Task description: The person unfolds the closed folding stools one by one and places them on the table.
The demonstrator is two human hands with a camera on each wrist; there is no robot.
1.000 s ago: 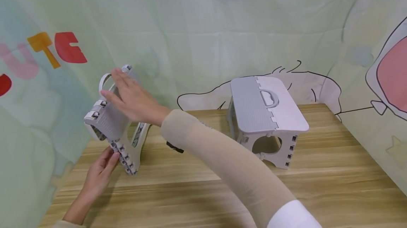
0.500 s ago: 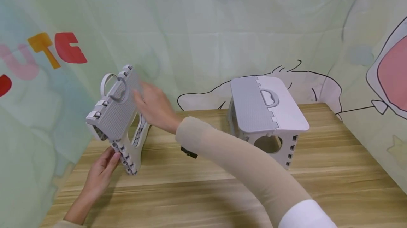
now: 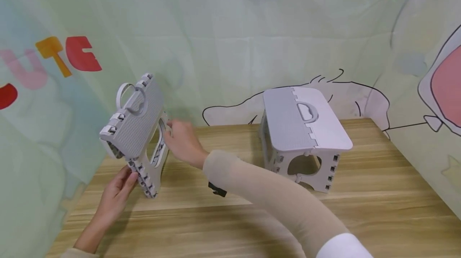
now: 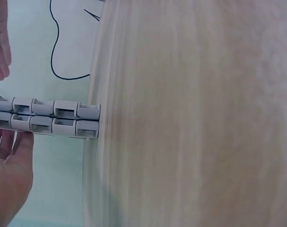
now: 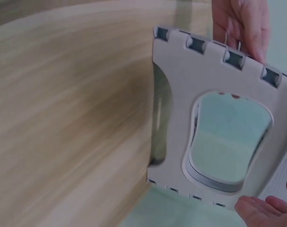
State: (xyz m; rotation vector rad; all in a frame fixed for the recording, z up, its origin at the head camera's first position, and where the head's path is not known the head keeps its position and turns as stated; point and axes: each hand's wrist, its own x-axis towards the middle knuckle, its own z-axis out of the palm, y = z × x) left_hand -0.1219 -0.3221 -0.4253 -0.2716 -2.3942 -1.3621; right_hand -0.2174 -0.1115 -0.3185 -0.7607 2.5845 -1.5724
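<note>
A grey-and-white folding stool [image 3: 135,130] stands half folded at the left of the table, its seat halves tipped up together and its two handle loops on top. My left hand [image 3: 117,192] grips the near hinged edge of its legs; the same hand [image 4: 11,175] shows below that edge in the left wrist view. My right hand [image 3: 183,140] is at the far side of the leg panel, beside its oval opening. In the right wrist view, the fingertips of my right hand [image 5: 266,213] are right at the panel's edge, spread rather than curled round it.
A second folding stool [image 3: 304,122] stands unfolded on the right, its handle lying flat in the seat. The wooden table [image 3: 216,226] ends at the back and sides against a printed cloth backdrop [image 3: 223,50].
My right hand has come off the handles and seat panel at the top, moving down and right to the far side of the legs. My left hand keeps its grip on the near edge.
</note>
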